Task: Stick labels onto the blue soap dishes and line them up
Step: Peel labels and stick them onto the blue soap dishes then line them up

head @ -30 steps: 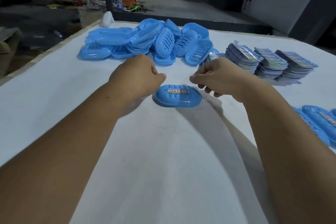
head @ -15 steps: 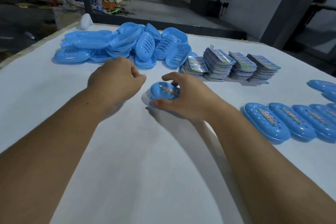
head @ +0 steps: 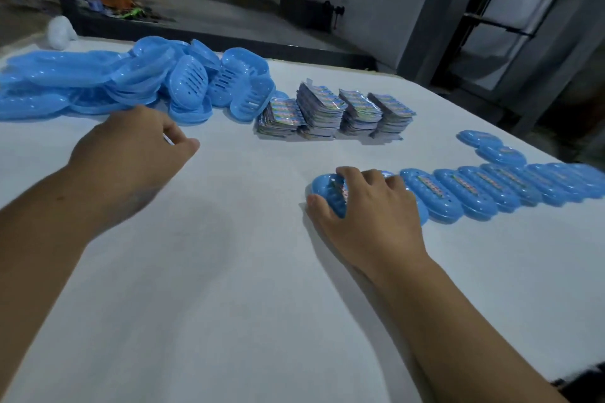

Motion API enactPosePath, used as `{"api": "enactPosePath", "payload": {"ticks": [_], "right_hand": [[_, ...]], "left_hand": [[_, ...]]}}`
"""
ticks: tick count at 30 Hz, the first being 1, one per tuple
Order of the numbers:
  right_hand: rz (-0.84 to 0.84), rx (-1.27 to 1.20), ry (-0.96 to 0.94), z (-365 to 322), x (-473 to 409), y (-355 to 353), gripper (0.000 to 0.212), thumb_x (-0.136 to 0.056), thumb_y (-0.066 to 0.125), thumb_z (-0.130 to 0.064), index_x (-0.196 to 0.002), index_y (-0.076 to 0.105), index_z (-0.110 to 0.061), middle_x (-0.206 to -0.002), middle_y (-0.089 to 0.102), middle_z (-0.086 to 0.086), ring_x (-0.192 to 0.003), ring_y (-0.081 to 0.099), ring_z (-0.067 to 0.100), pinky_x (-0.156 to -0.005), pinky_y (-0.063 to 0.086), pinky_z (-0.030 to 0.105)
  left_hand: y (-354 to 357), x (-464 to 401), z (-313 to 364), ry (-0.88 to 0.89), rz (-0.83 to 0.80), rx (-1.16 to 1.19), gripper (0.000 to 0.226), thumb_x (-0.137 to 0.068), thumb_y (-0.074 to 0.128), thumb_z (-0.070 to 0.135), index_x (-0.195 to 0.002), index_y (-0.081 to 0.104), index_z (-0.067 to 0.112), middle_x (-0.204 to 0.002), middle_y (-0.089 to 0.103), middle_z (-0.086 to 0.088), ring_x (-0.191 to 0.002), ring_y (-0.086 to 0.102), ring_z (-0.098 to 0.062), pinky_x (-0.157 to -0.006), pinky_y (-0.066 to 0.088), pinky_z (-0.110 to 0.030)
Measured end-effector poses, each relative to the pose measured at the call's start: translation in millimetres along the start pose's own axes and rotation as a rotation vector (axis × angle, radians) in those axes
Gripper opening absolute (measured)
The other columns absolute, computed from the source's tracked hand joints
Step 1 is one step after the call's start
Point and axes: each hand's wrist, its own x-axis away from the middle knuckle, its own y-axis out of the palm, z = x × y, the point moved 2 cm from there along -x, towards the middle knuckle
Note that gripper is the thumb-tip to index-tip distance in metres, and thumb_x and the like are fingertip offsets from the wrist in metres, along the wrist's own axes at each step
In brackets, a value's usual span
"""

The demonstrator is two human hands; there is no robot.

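My right hand (head: 366,206) grips a labelled blue soap dish (head: 327,188) from above, thumb on its near rim and fingers over its far side. The dish lies on the white table at the left end of a row of labelled dishes (head: 484,188) that runs to the right edge. My left hand (head: 131,154) hovers over the table with fingers loosely curled, just in front of the heap of unlabelled blue dishes (head: 137,82); something small and pale shows between its fingers. Stacks of colourful labels (head: 330,111) sit between the heap and the row.
Two more labelled dishes (head: 491,147) lie behind the row at the right. A white lump (head: 59,31) sits at the table's far left corner. Beyond the table's far edge (head: 327,62) are a concrete floor, a grey wall and clutter.
My right hand has carried the labelled dish to the right and set it against the left end of the row. My left hand stayed near the heap. The view swung right.
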Motion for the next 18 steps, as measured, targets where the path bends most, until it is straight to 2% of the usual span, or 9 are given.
{"api": "enactPosePath", "payload": {"ticks": [7,12,18], "right_hand": [[0.071,-0.074,0.036,19.9,1.9,-5.5,0.062,-0.083,0.056,-0.071,-0.135,0.055,-0.037,-0.137,0.051,-0.005,-0.119,0.039,0.027,-0.100,0.030,0.038],[0.131,-0.153,0.132,37.2,-2.7,-7.4,0.051,-0.084,0.067,-0.057,-0.129,0.060,-0.036,-0.133,0.053,-0.001,-0.117,0.037,0.029,-0.098,0.029,0.037],[0.154,-0.202,0.233,52.2,-7.1,-7.1,0.044,-0.083,0.074,-0.049,-0.124,0.063,-0.035,-0.130,0.053,-0.001,-0.118,0.039,0.030,-0.096,0.031,0.039]], "left_hand": [[4.4,-3.0,-0.7,-0.013,0.000,-0.004,0.032,-0.074,0.060,0.069,-0.075,0.063,0.037,-0.078,0.064,0.012,-0.071,0.060,-0.015,-0.070,0.058,-0.045],[5.9,-4.5,-4.0,-0.016,0.026,0.017,0.042,-0.064,0.053,0.077,-0.074,0.065,0.038,-0.070,0.065,0.016,-0.065,0.061,-0.014,-0.066,0.058,-0.043],[3.7,-4.2,-2.1,-0.014,-0.014,0.014,0.035,-0.072,0.059,0.070,-0.074,0.065,0.035,-0.075,0.066,0.012,-0.069,0.062,-0.016,-0.070,0.058,-0.045]]}}
